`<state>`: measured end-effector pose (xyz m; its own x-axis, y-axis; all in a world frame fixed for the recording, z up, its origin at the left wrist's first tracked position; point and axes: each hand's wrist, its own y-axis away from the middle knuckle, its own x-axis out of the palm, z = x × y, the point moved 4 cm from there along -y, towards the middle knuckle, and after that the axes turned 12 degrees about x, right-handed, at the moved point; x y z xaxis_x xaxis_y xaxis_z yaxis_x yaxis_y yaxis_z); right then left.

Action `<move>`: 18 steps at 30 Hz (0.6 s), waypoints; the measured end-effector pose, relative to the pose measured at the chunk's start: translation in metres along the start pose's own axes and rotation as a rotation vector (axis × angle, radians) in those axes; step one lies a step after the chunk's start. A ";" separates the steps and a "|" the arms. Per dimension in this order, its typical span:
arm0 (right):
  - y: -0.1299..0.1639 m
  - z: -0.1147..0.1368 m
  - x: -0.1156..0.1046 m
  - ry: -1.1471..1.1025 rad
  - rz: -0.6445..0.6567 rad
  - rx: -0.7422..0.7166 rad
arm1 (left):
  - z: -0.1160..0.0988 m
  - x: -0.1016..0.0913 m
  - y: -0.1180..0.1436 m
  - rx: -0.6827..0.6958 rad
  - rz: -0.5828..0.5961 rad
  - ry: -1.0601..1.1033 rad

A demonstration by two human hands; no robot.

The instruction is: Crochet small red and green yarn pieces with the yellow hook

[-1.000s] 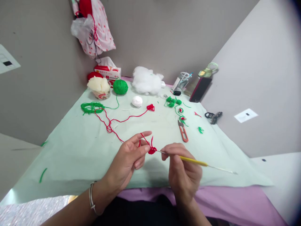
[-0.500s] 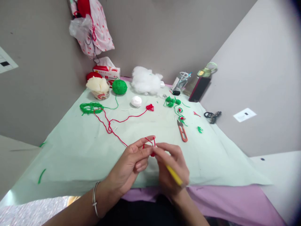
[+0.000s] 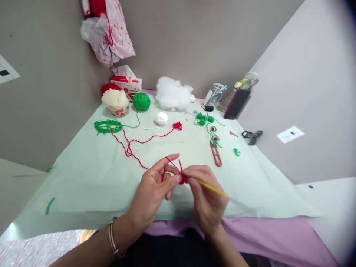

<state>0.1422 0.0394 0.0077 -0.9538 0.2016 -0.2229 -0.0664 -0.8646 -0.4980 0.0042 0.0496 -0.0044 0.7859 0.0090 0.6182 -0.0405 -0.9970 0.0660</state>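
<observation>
The right hand (image 3: pixel 207 202), low in the middle of the frame, is closed around a yellow crochet hook (image 3: pixel 213 188), pinching it between thumb and fingers; the hook's tip goes into a small red crochet piece (image 3: pixel 182 179) just left of the fingertips. The left hand (image 3: pixel 154 189) meets it from the left, thumb and middle fingers nipped on that red piece, while the forefinger is raised with the red yarn (image 3: pixel 144 141) looped over it. A bracelet (image 3: pixel 112 239) sits on the left wrist.

From the forefinger the red yarn trails up and left across the pale green cloth (image 3: pixel 83 185) to a tangle near a loose heap of green yarn (image 3: pixel 107 126) in the left centre of the frame. Right of the hands lie orange thread snips (image 3: pixel 216 152), with small green and red bits (image 3: pixel 211 128) above them. Further up sit a white ball (image 3: pixel 161 118), a green yarn ball (image 3: pixel 141 101), a cup of cream stuffing (image 3: pixel 116 102), a tissue box (image 3: pixel 125 82) and a heap of white stuffing (image 3: pixel 172 94). A spotted bag (image 3: pixel 109 31) hangs on the wall in the upper left. A dark phone (image 3: pixel 236 104) leans in the upper right, beside a bottle (image 3: pixel 244 82).
</observation>
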 end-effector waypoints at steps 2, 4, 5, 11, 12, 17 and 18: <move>0.006 0.002 -0.001 0.188 -0.049 -0.158 | 0.005 0.000 -0.001 -0.109 0.021 0.086; 0.007 0.001 -0.005 0.202 -0.094 -0.187 | 0.008 0.000 -0.002 -0.228 0.039 0.170; 0.005 -0.001 -0.009 0.134 -0.107 -0.129 | 0.007 0.000 -0.003 -0.257 0.043 0.195; -0.007 0.001 -0.010 -0.222 -0.031 0.150 | -0.002 0.000 -0.004 -0.106 0.062 0.075; -0.005 0.003 -0.007 -0.137 -0.006 0.107 | -0.002 0.000 -0.002 -0.068 0.065 0.034; 0.004 0.008 -0.003 0.071 -0.107 -0.105 | 0.002 0.001 0.002 -0.101 0.094 0.009; 0.002 0.005 -0.004 0.008 -0.095 -0.053 | 0.002 0.002 0.002 -0.139 0.107 0.033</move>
<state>0.1446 0.0341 0.0118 -0.9415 0.2856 -0.1790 -0.1409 -0.8158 -0.5609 0.0065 0.0478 -0.0048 0.7523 -0.0915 0.6525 -0.2090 -0.9723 0.1046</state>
